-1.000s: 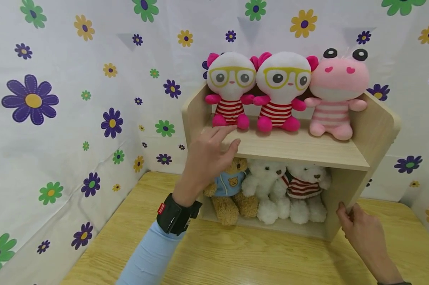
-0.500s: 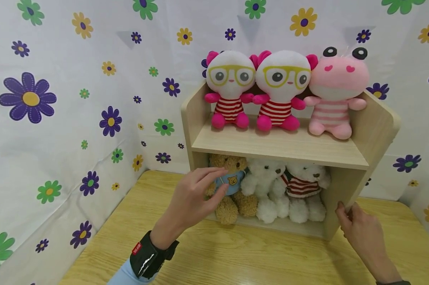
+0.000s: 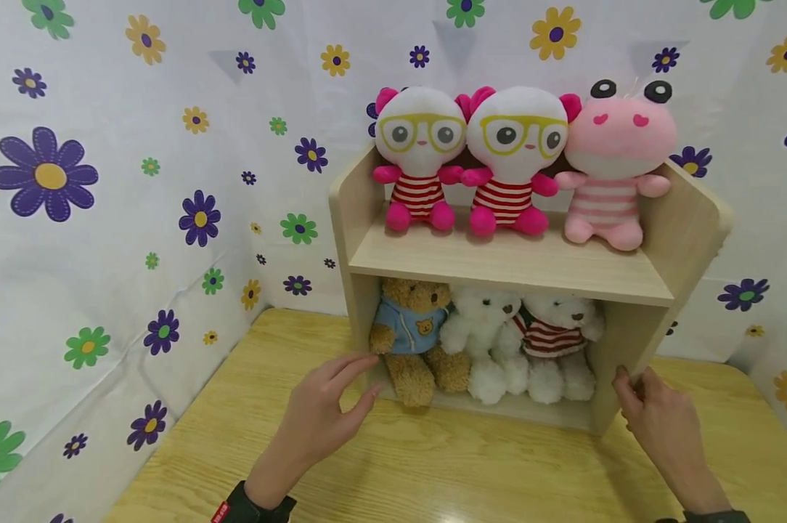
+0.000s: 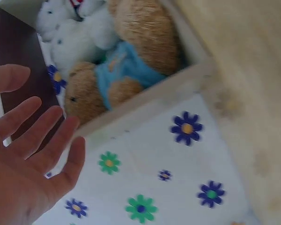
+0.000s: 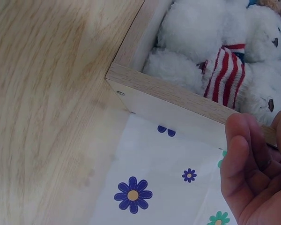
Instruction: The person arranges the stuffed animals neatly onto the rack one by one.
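Observation:
A two-tier wooden shelf (image 3: pixel 511 271) stands on the table. My right hand (image 3: pixel 661 428) pinches the front edge of its right side panel (image 5: pixel 173 99), thumb on the inner side and curled fingers outside. My left hand (image 3: pixel 321 407) hangs in front of the lower left corner, fingers loosely spread and holding nothing. Nearest to it sits a brown teddy bear (image 3: pixel 412 330) in a blue hoodie, on the lower tier. Beside that bear are a white teddy bear (image 3: pixel 488 334) and another white bear in a red-striped sweater (image 3: pixel 553 338).
On the upper tier sit two white-headed plush toys, a left one (image 3: pixel 421 138) and a middle one (image 3: pixel 516 142), both with yellow glasses. A pink plush toy (image 3: pixel 618 138) is at the right. Flower-patterned cloth (image 3: pixel 132 290) hangs behind the wooden table (image 3: pixel 433 472).
My left hand has come down and left from the upper tier's front edge to below the brown bear's level. My right hand keeps its grip on the side panel.

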Demonstrator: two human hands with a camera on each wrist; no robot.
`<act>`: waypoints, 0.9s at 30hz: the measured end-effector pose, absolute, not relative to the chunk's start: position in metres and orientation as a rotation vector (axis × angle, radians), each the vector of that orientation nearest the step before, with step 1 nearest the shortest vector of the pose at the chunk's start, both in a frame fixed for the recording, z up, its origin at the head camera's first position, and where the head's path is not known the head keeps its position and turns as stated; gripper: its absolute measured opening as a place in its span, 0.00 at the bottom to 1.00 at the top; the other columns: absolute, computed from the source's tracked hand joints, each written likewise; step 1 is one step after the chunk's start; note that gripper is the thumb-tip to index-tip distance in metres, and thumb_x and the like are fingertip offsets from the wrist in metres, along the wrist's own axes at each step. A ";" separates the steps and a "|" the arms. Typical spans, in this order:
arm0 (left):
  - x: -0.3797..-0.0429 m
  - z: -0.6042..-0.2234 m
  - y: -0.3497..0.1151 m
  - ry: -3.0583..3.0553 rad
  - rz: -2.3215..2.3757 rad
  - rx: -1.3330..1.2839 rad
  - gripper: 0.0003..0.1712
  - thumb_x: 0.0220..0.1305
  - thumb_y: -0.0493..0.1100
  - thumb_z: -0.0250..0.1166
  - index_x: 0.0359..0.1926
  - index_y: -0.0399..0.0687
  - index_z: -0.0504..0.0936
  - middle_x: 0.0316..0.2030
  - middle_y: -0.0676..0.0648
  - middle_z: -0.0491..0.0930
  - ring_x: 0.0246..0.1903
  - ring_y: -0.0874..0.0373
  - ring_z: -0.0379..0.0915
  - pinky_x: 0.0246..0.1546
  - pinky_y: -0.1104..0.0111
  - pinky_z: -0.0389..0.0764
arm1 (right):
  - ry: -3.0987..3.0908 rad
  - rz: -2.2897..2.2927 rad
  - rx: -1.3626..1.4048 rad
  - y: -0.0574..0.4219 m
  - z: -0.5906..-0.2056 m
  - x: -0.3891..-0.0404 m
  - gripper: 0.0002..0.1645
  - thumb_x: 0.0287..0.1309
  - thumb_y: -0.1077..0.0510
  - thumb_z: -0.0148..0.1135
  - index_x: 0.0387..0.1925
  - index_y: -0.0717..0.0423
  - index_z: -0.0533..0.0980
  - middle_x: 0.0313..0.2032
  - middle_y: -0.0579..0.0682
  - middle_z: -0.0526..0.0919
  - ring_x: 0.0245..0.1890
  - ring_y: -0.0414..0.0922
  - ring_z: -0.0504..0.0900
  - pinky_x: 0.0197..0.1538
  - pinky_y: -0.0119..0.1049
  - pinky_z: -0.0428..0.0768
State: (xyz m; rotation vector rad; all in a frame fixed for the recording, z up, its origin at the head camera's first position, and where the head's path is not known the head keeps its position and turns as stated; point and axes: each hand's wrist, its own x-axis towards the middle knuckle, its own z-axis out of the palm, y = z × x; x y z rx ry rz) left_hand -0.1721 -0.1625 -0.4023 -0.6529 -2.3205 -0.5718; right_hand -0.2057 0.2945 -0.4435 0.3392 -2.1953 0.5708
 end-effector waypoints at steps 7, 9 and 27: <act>-0.163 -0.420 -0.173 -2.519 -0.482 -0.518 0.37 0.57 0.52 0.76 0.67 0.53 0.77 0.62 0.42 0.80 0.58 0.42 0.79 0.41 0.43 0.81 | -2.285 0.657 0.178 0.299 -0.442 -0.194 0.17 0.63 0.62 0.62 0.18 0.57 0.72 0.09 0.46 0.76 0.08 0.20 0.63 0.11 0.26 0.59; -0.159 -0.425 -0.176 -2.573 -0.451 -0.476 0.39 0.57 0.53 0.76 0.69 0.53 0.75 0.64 0.40 0.78 0.60 0.39 0.78 0.42 0.41 0.81 | -2.334 0.671 0.127 0.299 -0.440 -0.190 0.18 0.65 0.60 0.61 0.18 0.55 0.72 0.10 0.45 0.77 0.09 0.19 0.63 0.12 0.27 0.60; -0.146 -0.444 -0.174 -2.754 -0.393 -0.226 0.44 0.56 0.56 0.75 0.72 0.53 0.71 0.71 0.35 0.69 0.66 0.26 0.67 0.50 0.28 0.73 | -2.910 0.599 -0.032 0.277 -0.457 -0.167 0.44 0.69 0.44 0.60 0.71 0.72 0.62 0.56 0.81 0.75 0.49 0.76 0.79 0.41 0.64 0.82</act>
